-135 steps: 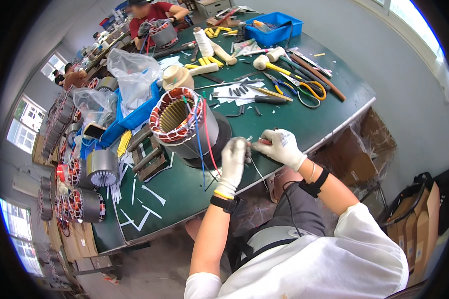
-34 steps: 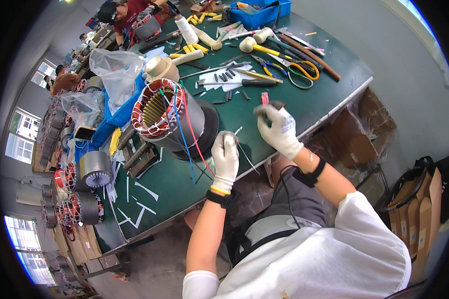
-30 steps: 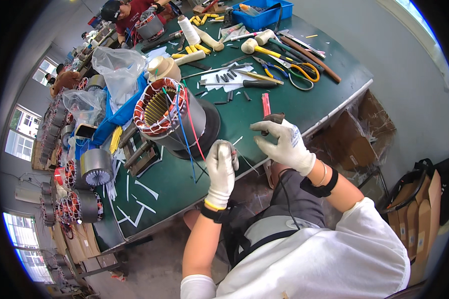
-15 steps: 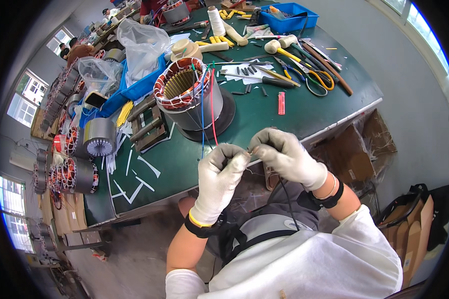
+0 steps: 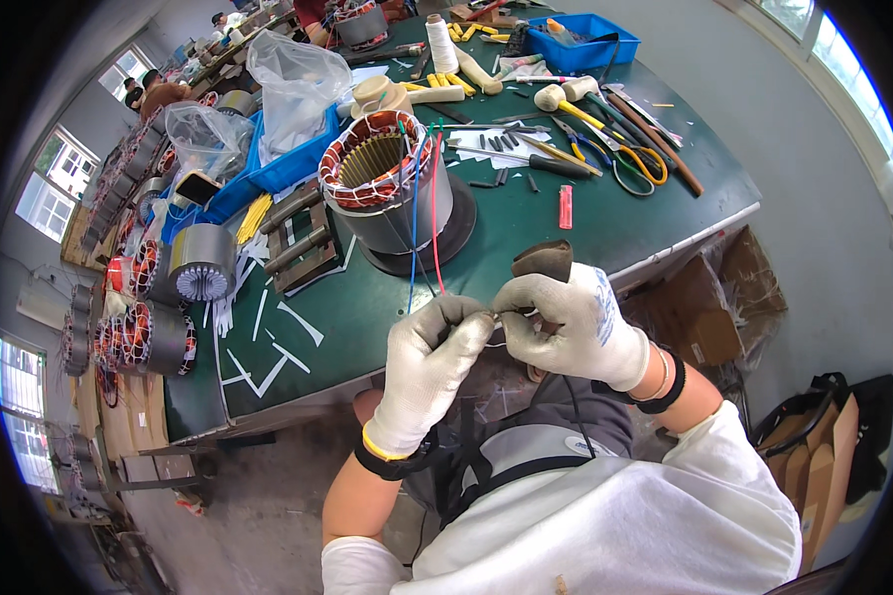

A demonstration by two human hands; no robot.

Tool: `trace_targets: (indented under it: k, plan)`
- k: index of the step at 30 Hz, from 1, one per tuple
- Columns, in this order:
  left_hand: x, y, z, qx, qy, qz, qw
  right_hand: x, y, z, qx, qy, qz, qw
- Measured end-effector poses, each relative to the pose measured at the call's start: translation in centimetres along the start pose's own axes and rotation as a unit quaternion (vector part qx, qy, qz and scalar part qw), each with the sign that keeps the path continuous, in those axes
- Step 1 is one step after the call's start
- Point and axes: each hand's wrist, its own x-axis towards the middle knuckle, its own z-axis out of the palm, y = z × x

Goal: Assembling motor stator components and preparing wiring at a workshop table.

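- who's holding what?
- left hand point(image 5: 429, 362) and right hand point(image 5: 577, 322) are pinched close together on a thin wire point(image 5: 495, 316).
- where's the motor point(image 5: 397, 230)?
- on the table point(image 5: 521, 223), beyond the left hand.

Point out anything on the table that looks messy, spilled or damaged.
The white strips toward the near left of the green table look untidy: they lie loose at mixed angles. A few short black pieces are scattered too. I see no clear spill or damage.
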Motion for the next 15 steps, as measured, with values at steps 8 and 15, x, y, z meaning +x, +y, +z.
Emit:
trace_targets:
  k: [8, 15]
  plan:
    - [-0.4, -2.9, 0.7, 0.043, -0.008, 0.024, 0.999, -1.6, 2.6, 1.4, -0.022, -0.067, 0.098, 0.993]
    - [0.9, -4.7, 0.0, 0.066, -0.036, 0.054, 0.996, -0.2, 15.3, -1.6, -0.285, -0.181, 0.276, 0.900]
